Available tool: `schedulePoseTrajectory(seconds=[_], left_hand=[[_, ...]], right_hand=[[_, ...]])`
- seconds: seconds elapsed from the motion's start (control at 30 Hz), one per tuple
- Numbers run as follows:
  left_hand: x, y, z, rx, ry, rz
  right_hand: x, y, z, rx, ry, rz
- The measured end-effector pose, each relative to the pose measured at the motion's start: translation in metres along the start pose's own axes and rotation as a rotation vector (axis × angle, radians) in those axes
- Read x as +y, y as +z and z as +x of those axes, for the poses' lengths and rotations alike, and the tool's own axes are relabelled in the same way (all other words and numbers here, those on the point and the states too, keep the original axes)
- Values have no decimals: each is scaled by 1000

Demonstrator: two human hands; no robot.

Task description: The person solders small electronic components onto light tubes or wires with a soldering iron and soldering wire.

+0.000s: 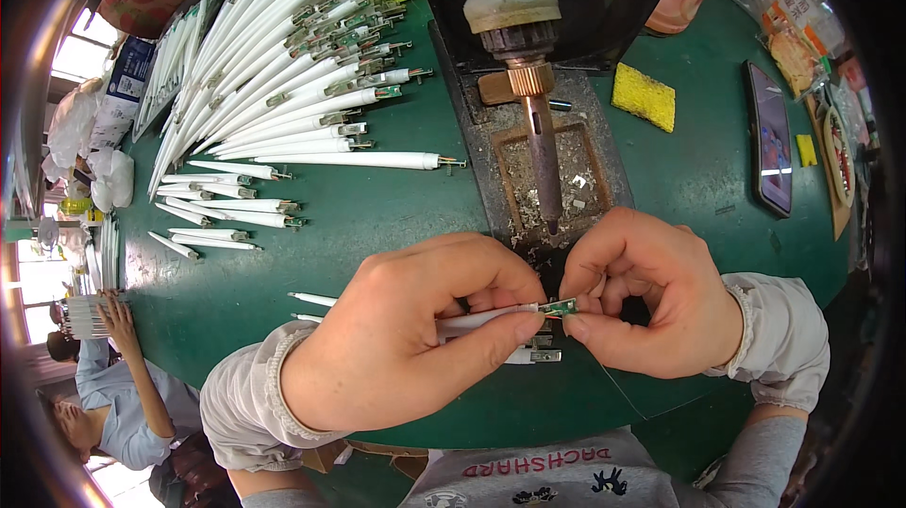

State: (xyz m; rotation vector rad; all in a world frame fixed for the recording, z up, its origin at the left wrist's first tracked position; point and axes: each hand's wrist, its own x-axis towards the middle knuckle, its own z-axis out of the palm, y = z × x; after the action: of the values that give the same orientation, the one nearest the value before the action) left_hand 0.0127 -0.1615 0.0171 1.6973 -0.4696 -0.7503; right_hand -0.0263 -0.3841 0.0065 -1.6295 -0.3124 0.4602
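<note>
My left hand (415, 319) is closed around a white pen-shaped tube (472, 321), thumb and forefinger near its right end. A small green circuit board (562, 307) with thin coloured wires sticks out of that end. My right hand (651, 296) pinches at the board's tip with thumb and forefinger; its other fingers are curled in. A thin wire (623, 390) trails below the right hand; where it starts is hidden. Just above both hands, a soldering iron (540, 131) points its dark tip downward. Beneath my left hand lie more white tubes (311, 299), partly covered.
A large fan of white tubes with board ends (283, 65) fills the upper left of the green table (377, 211). Below the iron sits a tray (604, 154) with metal scraps. Right of it lie a yellow sponge (644, 98) and a phone (769, 140). Another person (132, 395) works at far left.
</note>
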Motion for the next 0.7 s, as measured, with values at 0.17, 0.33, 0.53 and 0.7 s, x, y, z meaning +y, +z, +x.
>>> schedulePoseTrajectory(seconds=[0.17,0.33,0.53,0.7], left_hand=[[3,-4,0,-56,24,100],[5,-6,-1,-109,-16,100],[-3,1,1,-26,143,135],[0,6,1,2,153,185]], right_hand=[[1,-1,1,-21,59,42],[-1,-2,1,-32,71,-17],[2,-2,1,-52,114,33],[3,-1,1,-45,133,56]])
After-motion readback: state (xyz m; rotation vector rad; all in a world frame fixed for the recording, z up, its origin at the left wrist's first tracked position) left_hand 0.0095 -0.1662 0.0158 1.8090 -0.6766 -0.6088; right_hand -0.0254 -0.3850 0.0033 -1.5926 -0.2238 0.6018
